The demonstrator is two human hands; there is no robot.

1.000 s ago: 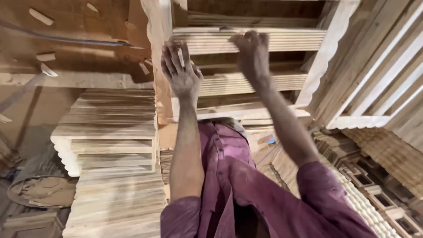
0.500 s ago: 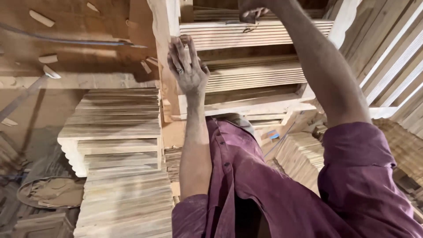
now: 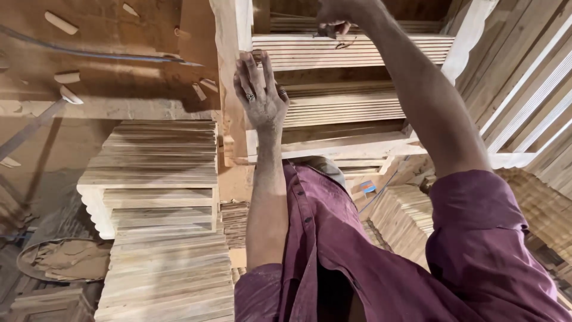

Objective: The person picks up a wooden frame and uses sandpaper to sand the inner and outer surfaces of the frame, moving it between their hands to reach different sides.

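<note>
My left hand (image 3: 261, 98) lies flat with fingers spread, wearing a ring, against the end of a stack of thin wooden slats (image 3: 348, 106) beside an upright wooden post (image 3: 229, 77). My right hand (image 3: 335, 16) reaches higher, at the frame's top edge. Its fingers curl onto the near edge of the top stack of slats (image 3: 387, 52) in the same wooden rack. Both arms come out of maroon sleeves (image 3: 476, 238).
Piles of cut slats (image 3: 161, 155) rest on a white scalloped frame (image 3: 89, 206) at left, with another pile (image 3: 167, 277) below. More slats (image 3: 402, 217) and leaning slatted panels (image 3: 527, 77) stand at right. A crumpled sack (image 3: 59, 262) lies on the floor.
My right hand has risen from the lower slat stack to the top stack. My left hand stayed flat in about the same place while the view moved closer.
</note>
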